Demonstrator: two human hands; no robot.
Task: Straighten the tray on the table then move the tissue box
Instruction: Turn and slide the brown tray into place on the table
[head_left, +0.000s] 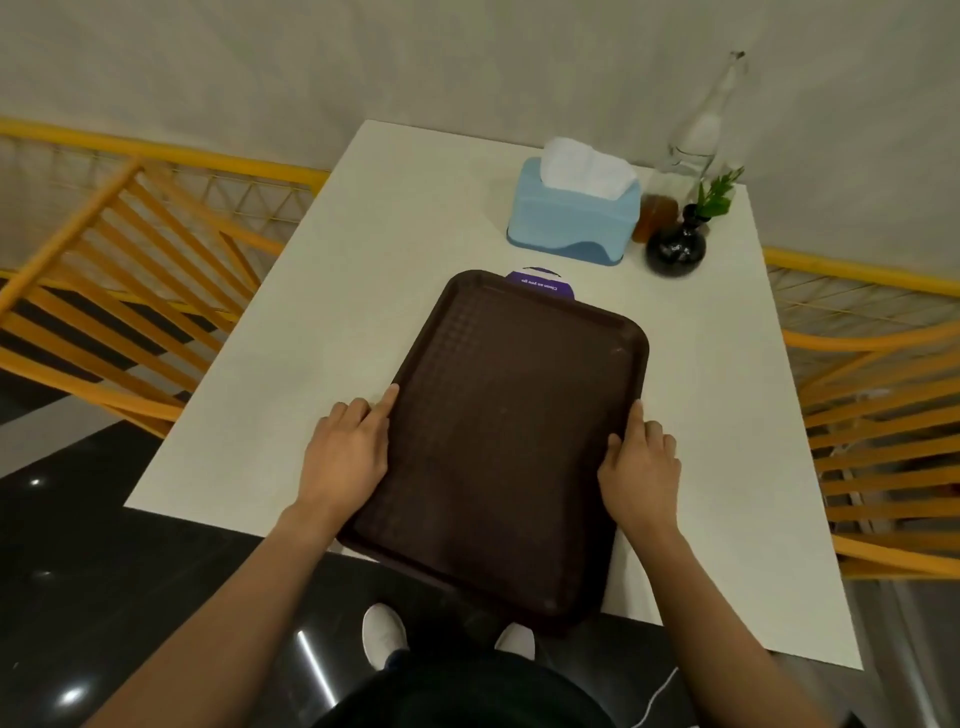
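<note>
A dark brown tray (509, 431) lies on the white table (322, 322), turned a little askew, with its near end hanging over the table's front edge. My left hand (345, 452) grips the tray's left rim, fingers along the edge. On the right rim sits my right hand (641, 467), thumb over the edge. A light blue tissue box (574, 218) with white tissue sticking up stands beyond the tray's far end, apart from it.
A purple card (543, 283) peeks from under the tray's far edge. Right of the tissue box stand a clear glass bottle (698, 135), an amber jar (657, 215) and a black vase (675, 249) with a green sprig. Orange chairs (119, 291) flank the table.
</note>
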